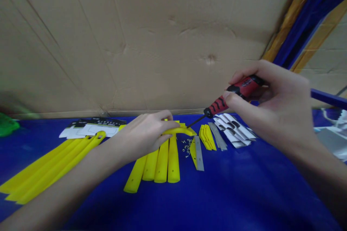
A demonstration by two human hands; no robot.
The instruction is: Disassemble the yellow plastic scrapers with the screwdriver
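My left hand (148,130) pinches a curved yellow plastic piece (180,130) just above the blue table. A red and black screwdriver (246,86) is gripped in my right hand (282,104), slanting down to the left. Its shaft tip meets the yellow piece near its right end; whether a screw sits there is too small to tell. Below my left hand lie several yellow tube-like handles (162,162), their far ends partly hidden. Small loose screws and nuts (187,147) are scattered beside them. Right of these rests a grey metal blade (199,153) with a yellow plate (193,149) against it.
Yellow plates (207,137), grey blades (217,136) and folded white sleeves (234,130) lie to the right. Long yellow handles (54,169) and printed cards (94,128) are at left. A cardboard wall (162,43) closes off the table's back; a blue frame (300,11) rises at right.
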